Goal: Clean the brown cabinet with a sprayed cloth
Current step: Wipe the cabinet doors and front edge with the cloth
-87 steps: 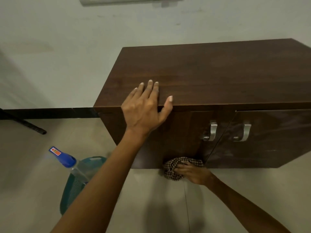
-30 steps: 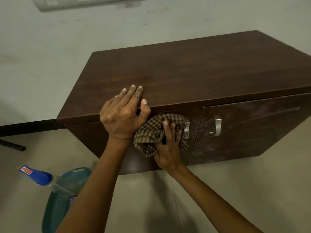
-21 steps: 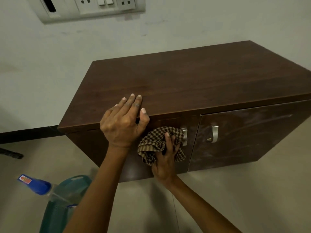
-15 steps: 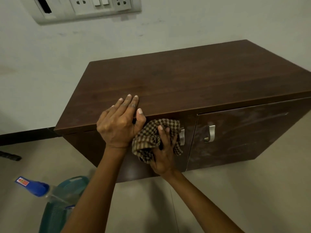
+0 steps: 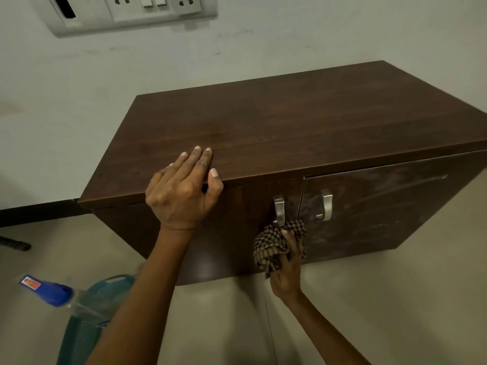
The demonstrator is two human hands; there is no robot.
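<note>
The brown cabinet [image 5: 303, 127] stands low against the wall, with two doors and two silver handles. My left hand [image 5: 181, 191] lies flat on the front edge of its top, fingers spread, holding nothing. My right hand [image 5: 288, 262] grips a bunched brown checked cloth [image 5: 274, 246] and presses it against the lower part of the left door, just under the left handle [image 5: 279, 212]. The right door [image 5: 382, 206] shows pale smear marks.
A spray bottle with a blue head [image 5: 50, 291] sits in a teal plastic basket [image 5: 87, 317] on the floor at lower left. A switch and socket panel [image 5: 131, 9] is on the wall above. Beige floor tiles stretch in front of the cabinet.
My right hand has slid the cloth down and to the right, from beside my left hand near the top of the left door to below its handle. My left hand stayed put.
</note>
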